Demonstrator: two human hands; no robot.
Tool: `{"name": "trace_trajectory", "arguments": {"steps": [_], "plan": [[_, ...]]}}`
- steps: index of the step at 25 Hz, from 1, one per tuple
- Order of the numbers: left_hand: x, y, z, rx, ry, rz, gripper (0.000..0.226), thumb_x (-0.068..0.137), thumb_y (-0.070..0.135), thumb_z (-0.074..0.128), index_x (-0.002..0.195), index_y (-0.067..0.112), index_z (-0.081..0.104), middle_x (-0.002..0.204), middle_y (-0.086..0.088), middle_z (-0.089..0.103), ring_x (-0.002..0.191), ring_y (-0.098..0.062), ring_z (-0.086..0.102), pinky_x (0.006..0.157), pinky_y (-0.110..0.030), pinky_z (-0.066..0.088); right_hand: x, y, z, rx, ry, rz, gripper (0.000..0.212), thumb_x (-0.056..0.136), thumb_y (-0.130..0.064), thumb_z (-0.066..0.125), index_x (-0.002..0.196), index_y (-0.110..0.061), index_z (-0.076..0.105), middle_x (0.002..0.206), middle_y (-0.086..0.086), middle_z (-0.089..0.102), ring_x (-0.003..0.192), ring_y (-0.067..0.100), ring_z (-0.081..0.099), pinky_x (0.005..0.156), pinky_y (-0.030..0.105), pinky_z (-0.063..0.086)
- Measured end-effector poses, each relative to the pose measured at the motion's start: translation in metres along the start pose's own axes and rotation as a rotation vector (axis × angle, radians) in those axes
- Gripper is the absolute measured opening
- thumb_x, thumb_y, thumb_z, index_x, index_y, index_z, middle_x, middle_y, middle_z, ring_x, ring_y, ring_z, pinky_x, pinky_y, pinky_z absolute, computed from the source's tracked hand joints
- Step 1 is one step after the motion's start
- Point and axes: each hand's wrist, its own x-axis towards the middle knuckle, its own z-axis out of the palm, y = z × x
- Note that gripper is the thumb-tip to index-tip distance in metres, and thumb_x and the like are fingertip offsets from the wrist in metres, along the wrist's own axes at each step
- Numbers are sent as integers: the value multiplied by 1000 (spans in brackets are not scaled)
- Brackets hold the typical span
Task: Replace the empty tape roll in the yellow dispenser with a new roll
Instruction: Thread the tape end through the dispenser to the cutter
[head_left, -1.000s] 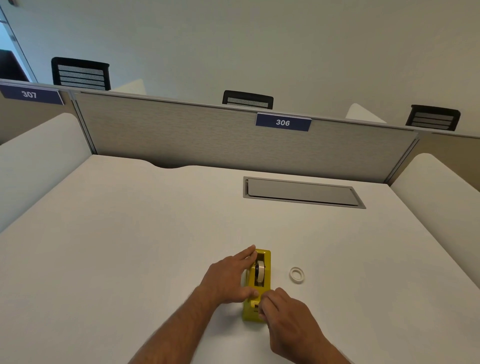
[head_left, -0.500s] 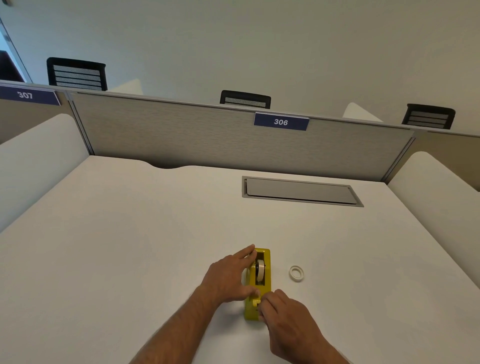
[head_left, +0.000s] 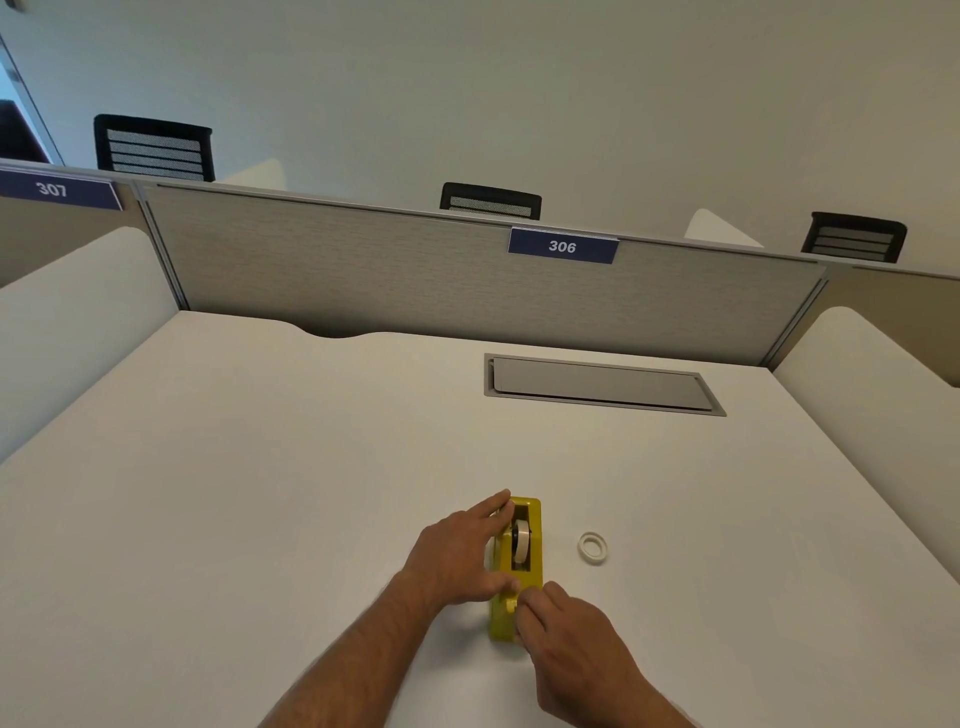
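Observation:
The yellow dispenser (head_left: 535, 525) lies on the white desk (head_left: 260, 493), its long axis pointing away from me. A tape roll (head_left: 521, 543) sits upright in its slot. My left hand (head_left: 457, 556) rests flat against the dispenser's left side, fingers stretched along it, holding it steady. My right hand (head_left: 566, 634) is at the near end, its fingertips pinched together over the cutter end; what they pinch is too small to tell. A thin white ring, an empty tape core (head_left: 592, 546), lies flat on the desk just right of the dispenser.
A grey cable hatch (head_left: 597, 384) is set into the desk behind the dispenser. A fabric partition (head_left: 363, 280) with a label reading 306 closes the far edge. White side screens stand left (head_left: 78, 312) and right (head_left: 872, 374).
Both hands and the dispenser stay nearly where they were. My right fingertips have shifted slightly on the near end of the dispenser.

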Motion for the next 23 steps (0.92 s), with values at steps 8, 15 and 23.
{"name": "trace_trajectory", "arguments": {"steps": [8,15,23], "plan": [[1,0,2,14,-20,-7,103,70,76,59,151,39,9,159,26,2,140,-15,35,106,-38,41,-7,1,25,-18,161,38,29,57,-15,86,81,-11,69,87,5,66,58,17,54,41,26,43],[2,-1,4,0,-36,-32,104,68,78,59,150,41,7,159,27,2,140,-16,34,106,-39,41,-20,-1,39,18,111,77,27,59,-20,90,75,-13,69,72,2,60,53,16,52,37,26,43],[-1,0,3,-117,-47,-35,101,72,67,65,151,37,9,160,23,2,143,-14,24,113,-41,33,-20,0,-5,382,309,242,16,70,-20,84,79,-22,70,74,-4,60,63,11,53,47,18,43]]}}
